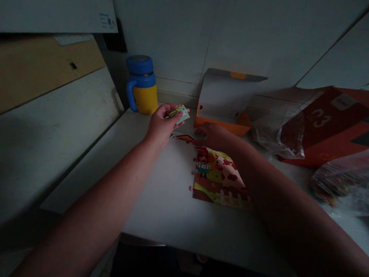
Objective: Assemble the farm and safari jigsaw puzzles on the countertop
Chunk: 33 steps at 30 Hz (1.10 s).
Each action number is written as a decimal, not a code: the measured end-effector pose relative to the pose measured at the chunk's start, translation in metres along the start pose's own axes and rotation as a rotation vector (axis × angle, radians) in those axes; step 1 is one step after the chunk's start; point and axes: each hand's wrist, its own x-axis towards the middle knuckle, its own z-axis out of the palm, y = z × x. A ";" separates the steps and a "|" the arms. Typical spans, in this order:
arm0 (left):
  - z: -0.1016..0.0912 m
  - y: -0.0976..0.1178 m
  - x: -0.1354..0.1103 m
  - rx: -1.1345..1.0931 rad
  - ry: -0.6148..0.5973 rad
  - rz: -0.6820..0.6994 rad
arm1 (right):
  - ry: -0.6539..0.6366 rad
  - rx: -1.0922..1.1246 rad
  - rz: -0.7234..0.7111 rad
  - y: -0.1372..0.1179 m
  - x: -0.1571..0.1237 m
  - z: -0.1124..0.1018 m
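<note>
Puzzle (217,176) seems part-joined, unplaced pieces (182,115) gripped in my left hand (164,121); whether my right hand (215,134) grips, I can't tell.

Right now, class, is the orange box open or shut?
Open: the orange box has its lid raised, showing the pale inner side.

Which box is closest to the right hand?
The open orange box, white inside, just behind the right hand; the red box marked 23 sits farther off.

bare left hand (162,121), bare right hand (218,136), forearms (115,188) bare too, pretty dark clothes (144,266) down low, kinda dim there
</note>
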 end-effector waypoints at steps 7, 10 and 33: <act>0.004 -0.003 -0.003 -0.016 -0.018 -0.017 | -0.006 0.029 -0.015 0.021 -0.009 0.000; 0.005 -0.005 -0.004 0.002 -0.015 -0.021 | -0.010 0.050 -0.010 0.025 -0.011 0.000; 0.008 -0.008 -0.008 0.031 0.022 -0.024 | -0.019 0.034 -0.082 0.033 -0.012 -0.001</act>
